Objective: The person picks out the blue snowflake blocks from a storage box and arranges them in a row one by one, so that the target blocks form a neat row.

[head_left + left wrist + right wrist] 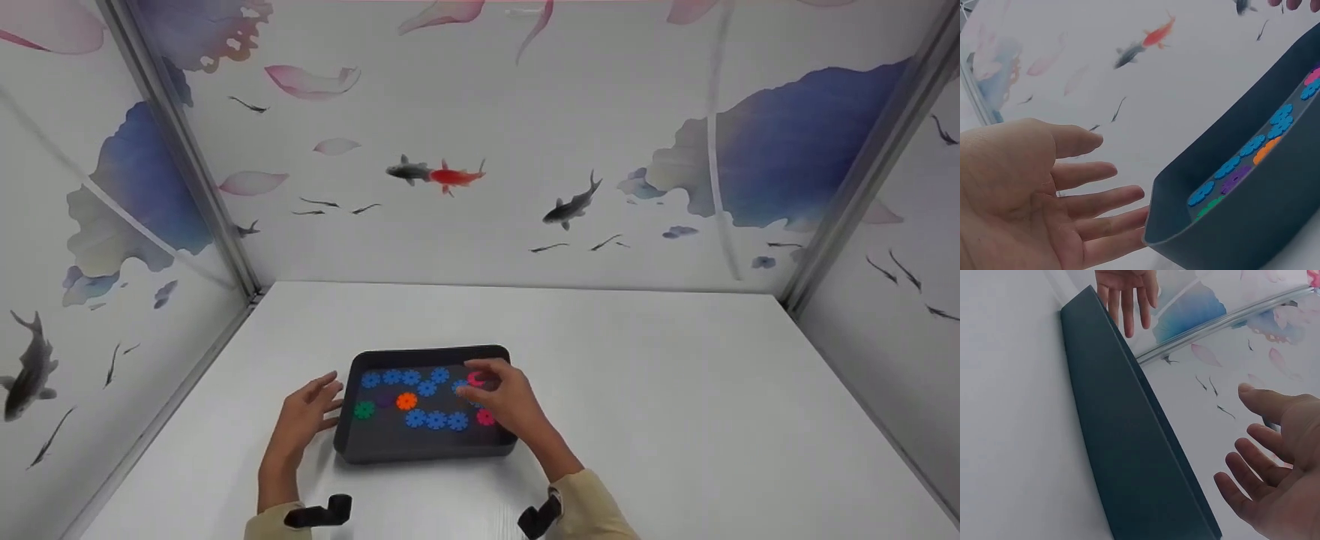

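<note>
dark grey all over the tray (424, 454). blue on most discs (436, 420), orange, green, purple or pink on others. white across the table (675, 412), beige on the sleeves (589, 506), black on the wrist mounts (322, 513). patterned over white walls (480, 255) with pink petals (311, 84), blue blotches (795, 142), black and red fish (571, 208).

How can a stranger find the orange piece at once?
On the white table stands a dark tray with flower-shaped pieces. Near its middle, in the head view just right of a purple piece, lies the orange piece. It is the only orange one visible.
</note>
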Demonstrator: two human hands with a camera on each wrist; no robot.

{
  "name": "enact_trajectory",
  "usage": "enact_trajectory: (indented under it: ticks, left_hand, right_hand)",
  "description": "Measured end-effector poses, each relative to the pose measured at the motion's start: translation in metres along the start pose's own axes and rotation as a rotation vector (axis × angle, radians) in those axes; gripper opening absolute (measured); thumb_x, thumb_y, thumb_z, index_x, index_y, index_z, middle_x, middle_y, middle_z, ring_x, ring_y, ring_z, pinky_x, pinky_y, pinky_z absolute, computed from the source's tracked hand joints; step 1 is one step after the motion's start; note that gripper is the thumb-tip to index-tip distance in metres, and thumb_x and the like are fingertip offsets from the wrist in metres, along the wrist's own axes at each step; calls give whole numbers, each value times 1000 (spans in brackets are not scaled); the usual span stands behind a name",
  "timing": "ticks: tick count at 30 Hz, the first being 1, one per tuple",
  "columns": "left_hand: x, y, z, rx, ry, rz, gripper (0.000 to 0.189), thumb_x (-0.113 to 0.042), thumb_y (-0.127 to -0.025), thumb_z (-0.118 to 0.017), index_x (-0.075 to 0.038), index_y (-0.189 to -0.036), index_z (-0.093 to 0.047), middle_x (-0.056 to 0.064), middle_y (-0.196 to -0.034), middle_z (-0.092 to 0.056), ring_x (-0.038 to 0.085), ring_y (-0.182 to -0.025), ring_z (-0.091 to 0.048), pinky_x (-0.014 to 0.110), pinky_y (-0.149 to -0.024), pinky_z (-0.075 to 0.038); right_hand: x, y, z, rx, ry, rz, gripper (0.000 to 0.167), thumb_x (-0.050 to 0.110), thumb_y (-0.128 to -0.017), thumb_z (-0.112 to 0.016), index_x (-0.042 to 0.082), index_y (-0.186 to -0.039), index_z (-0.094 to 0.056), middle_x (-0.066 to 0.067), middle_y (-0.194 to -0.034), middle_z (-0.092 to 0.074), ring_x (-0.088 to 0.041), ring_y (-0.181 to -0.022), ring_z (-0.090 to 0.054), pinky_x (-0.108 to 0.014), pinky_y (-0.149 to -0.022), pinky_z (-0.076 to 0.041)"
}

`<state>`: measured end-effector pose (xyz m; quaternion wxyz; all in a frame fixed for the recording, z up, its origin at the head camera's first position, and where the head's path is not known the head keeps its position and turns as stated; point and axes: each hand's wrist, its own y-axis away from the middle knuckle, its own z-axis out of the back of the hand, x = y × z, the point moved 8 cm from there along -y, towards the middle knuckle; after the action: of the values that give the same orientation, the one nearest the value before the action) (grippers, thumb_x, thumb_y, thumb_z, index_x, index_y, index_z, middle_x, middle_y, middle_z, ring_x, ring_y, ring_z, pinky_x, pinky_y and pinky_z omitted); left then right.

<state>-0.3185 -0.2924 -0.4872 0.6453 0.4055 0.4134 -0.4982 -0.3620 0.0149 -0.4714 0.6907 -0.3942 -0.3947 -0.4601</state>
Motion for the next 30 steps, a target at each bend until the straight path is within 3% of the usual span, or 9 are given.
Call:
enact_trajectory:
  ticks: [8,15,19,26,30]
  left_hand:
    - [10,-4,-2,23,-49,7,51,-23,-106,-50,-3,-152,-40,26,-150,-48,40,-132,-55,44,-99,-56]
    - [19,-5,-9,46,-90,3,48,-11,-102,-54,-4,-149,-47,28,-148,-49,34,-124,-61,43,-93,-58]
    - [23,-7,-12,50,-103,-8,47,-5,-101,-53,-4,-148,-47,29,-148,-49,35,-123,-61,44,-91,-59]
    - [23,-7,-15,55,-111,-10,50,-5,-102,-52,-5,-151,-43,28,-149,-48,38,-125,-60,44,-89,-59]
    - [23,-6,-15,69,-121,-6,51,-8,-103,-51,-5,-153,-40,28,-150,-47,41,-128,-57,47,-91,-59]
  right_hand:
    - [-10,-2,-16,36,55,-40,50,28,-86,-80,10,-129,-65,-15,-128,-62,-30,-116,-62,-35,-84,-61]
    - [-10,-1,-23,36,184,48,42,22,-86,-80,4,-122,-69,-14,-121,-63,-33,-109,-64,-40,-87,-59]
    - [-16,0,-28,45,235,53,41,22,-85,-81,2,-120,-70,-14,-121,-64,-29,-104,-64,-38,-85,-59]
    - [-20,2,-32,58,293,24,36,19,-85,-81,2,-115,-72,-17,-121,-66,-31,-112,-64,-48,-99,-54]
    - [-21,4,-36,59,343,32,31,17,-84,-81,3,-110,-74,-14,-115,-69,-30,-111,-65,-46,-98,-55]
